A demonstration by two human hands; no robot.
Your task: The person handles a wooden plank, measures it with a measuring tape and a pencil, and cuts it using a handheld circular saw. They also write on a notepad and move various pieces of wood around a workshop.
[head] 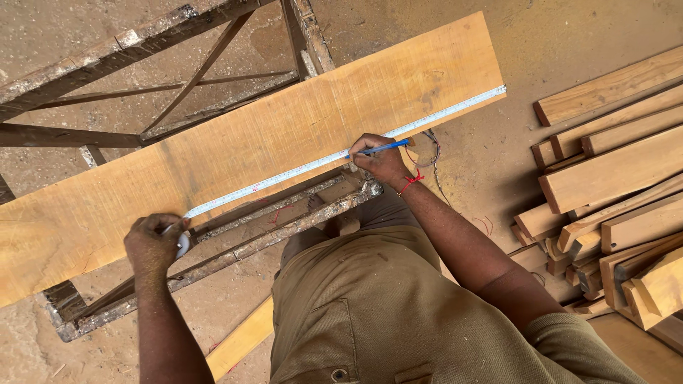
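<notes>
A long pale wooden plank (284, 128) lies across a rusty metal frame (270, 227). A white tape measure blade (299, 171) stretches along the plank's near edge, from my left hand to the plank's far right end. My left hand (153, 242) grips the tape measure case at the plank's near edge. My right hand (380, 160) holds a blue pen (380, 148) with its tip against the tape, about midway along the plank. A red thread circles my right wrist.
A pile of cut timber pieces (612, 192) lies on the dusty floor to the right. Another thin wooden strip (242, 340) rests on the ground near my legs. A thin wire (434, 153) trails on the floor beyond my right hand.
</notes>
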